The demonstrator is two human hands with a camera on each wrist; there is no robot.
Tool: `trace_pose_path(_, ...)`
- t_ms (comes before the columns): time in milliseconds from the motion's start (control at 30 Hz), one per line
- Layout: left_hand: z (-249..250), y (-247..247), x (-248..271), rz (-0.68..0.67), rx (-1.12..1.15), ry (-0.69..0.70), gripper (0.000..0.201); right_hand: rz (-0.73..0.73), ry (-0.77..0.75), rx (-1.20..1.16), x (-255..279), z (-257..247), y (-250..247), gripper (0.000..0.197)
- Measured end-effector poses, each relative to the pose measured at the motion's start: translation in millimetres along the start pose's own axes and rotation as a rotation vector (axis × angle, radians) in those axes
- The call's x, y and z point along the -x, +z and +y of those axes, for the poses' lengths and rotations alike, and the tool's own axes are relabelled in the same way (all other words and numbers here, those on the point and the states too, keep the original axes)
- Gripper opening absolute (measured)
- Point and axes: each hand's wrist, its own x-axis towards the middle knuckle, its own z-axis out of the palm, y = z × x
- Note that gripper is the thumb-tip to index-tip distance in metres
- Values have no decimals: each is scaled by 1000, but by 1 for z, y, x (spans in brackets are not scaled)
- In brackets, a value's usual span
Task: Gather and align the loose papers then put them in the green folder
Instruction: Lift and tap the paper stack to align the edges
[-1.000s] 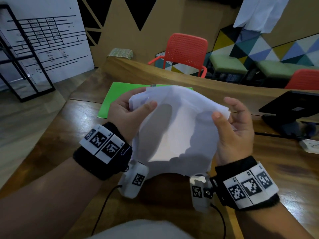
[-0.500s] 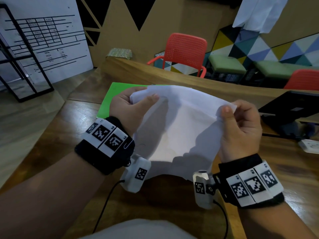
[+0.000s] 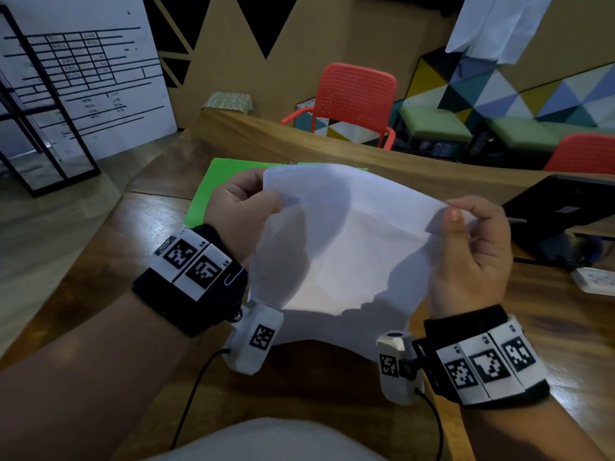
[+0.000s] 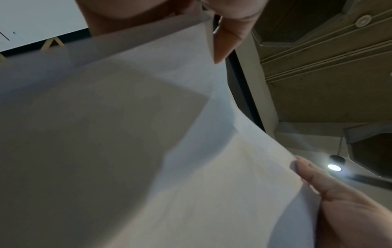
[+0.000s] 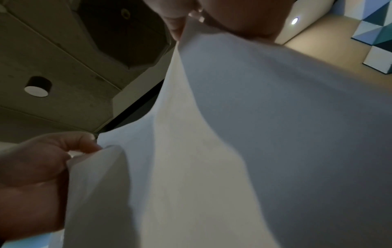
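I hold a bundle of white papers (image 3: pixel 346 247) upright above the wooden table (image 3: pixel 139 227), their lower edge near the tabletop. My left hand (image 3: pixel 243 207) pinches the top left corner and my right hand (image 3: pixel 466 234) pinches the top right corner. Both wrist views are filled by the papers (image 4: pixel 148 151) (image 5: pixel 254 134) sagging between the two hands. The green folder (image 3: pixel 216 191) lies flat on the table behind my left hand, mostly hidden by hand and sheets.
A black laptop (image 3: pixel 559 207) sits at the right of the table, with a small white box (image 3: pixel 595 279) in front of it. Red chairs (image 3: pixel 352 98) and green benches stand beyond the far edge. A black metal rack (image 3: pixel 43 134) stands on the floor at left.
Both hands have moved apart and up to the top corners, spreading the sheets wider and flatter. My right thumb now pinches the corner where earlier the fingers were loose.
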Motion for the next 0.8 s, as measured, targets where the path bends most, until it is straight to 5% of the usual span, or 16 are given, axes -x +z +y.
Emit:
trace_pose_path(100, -8, -12, -3, -115, 97, 61, 36, 16, 51, -86, 1, 1, -6, 24)
trace_pose_path(233, -36, -19, -2, -181, -12, -9, 76, -70, 387, -72, 13, 14, -8, 52)
trace_pose_path(367, -47, -14, 4, -9, -201, -85, 53, -39, 471, -134, 18, 14, -4, 48)
trace_pose_path(500, -30, -19, 5, -34, -26, 15, 23, -69, 398, -161, 8, 3, -3, 49)
trace_pose_path(600, -16, -14, 3, -79, -25, 123, 30, -64, 381, -125, 1, -2, 2, 57)
trace_pose_path(800, -8, 3, -5, 81, 22, 68, 14, 90, 485, -65, -7, -4, 14, 11)
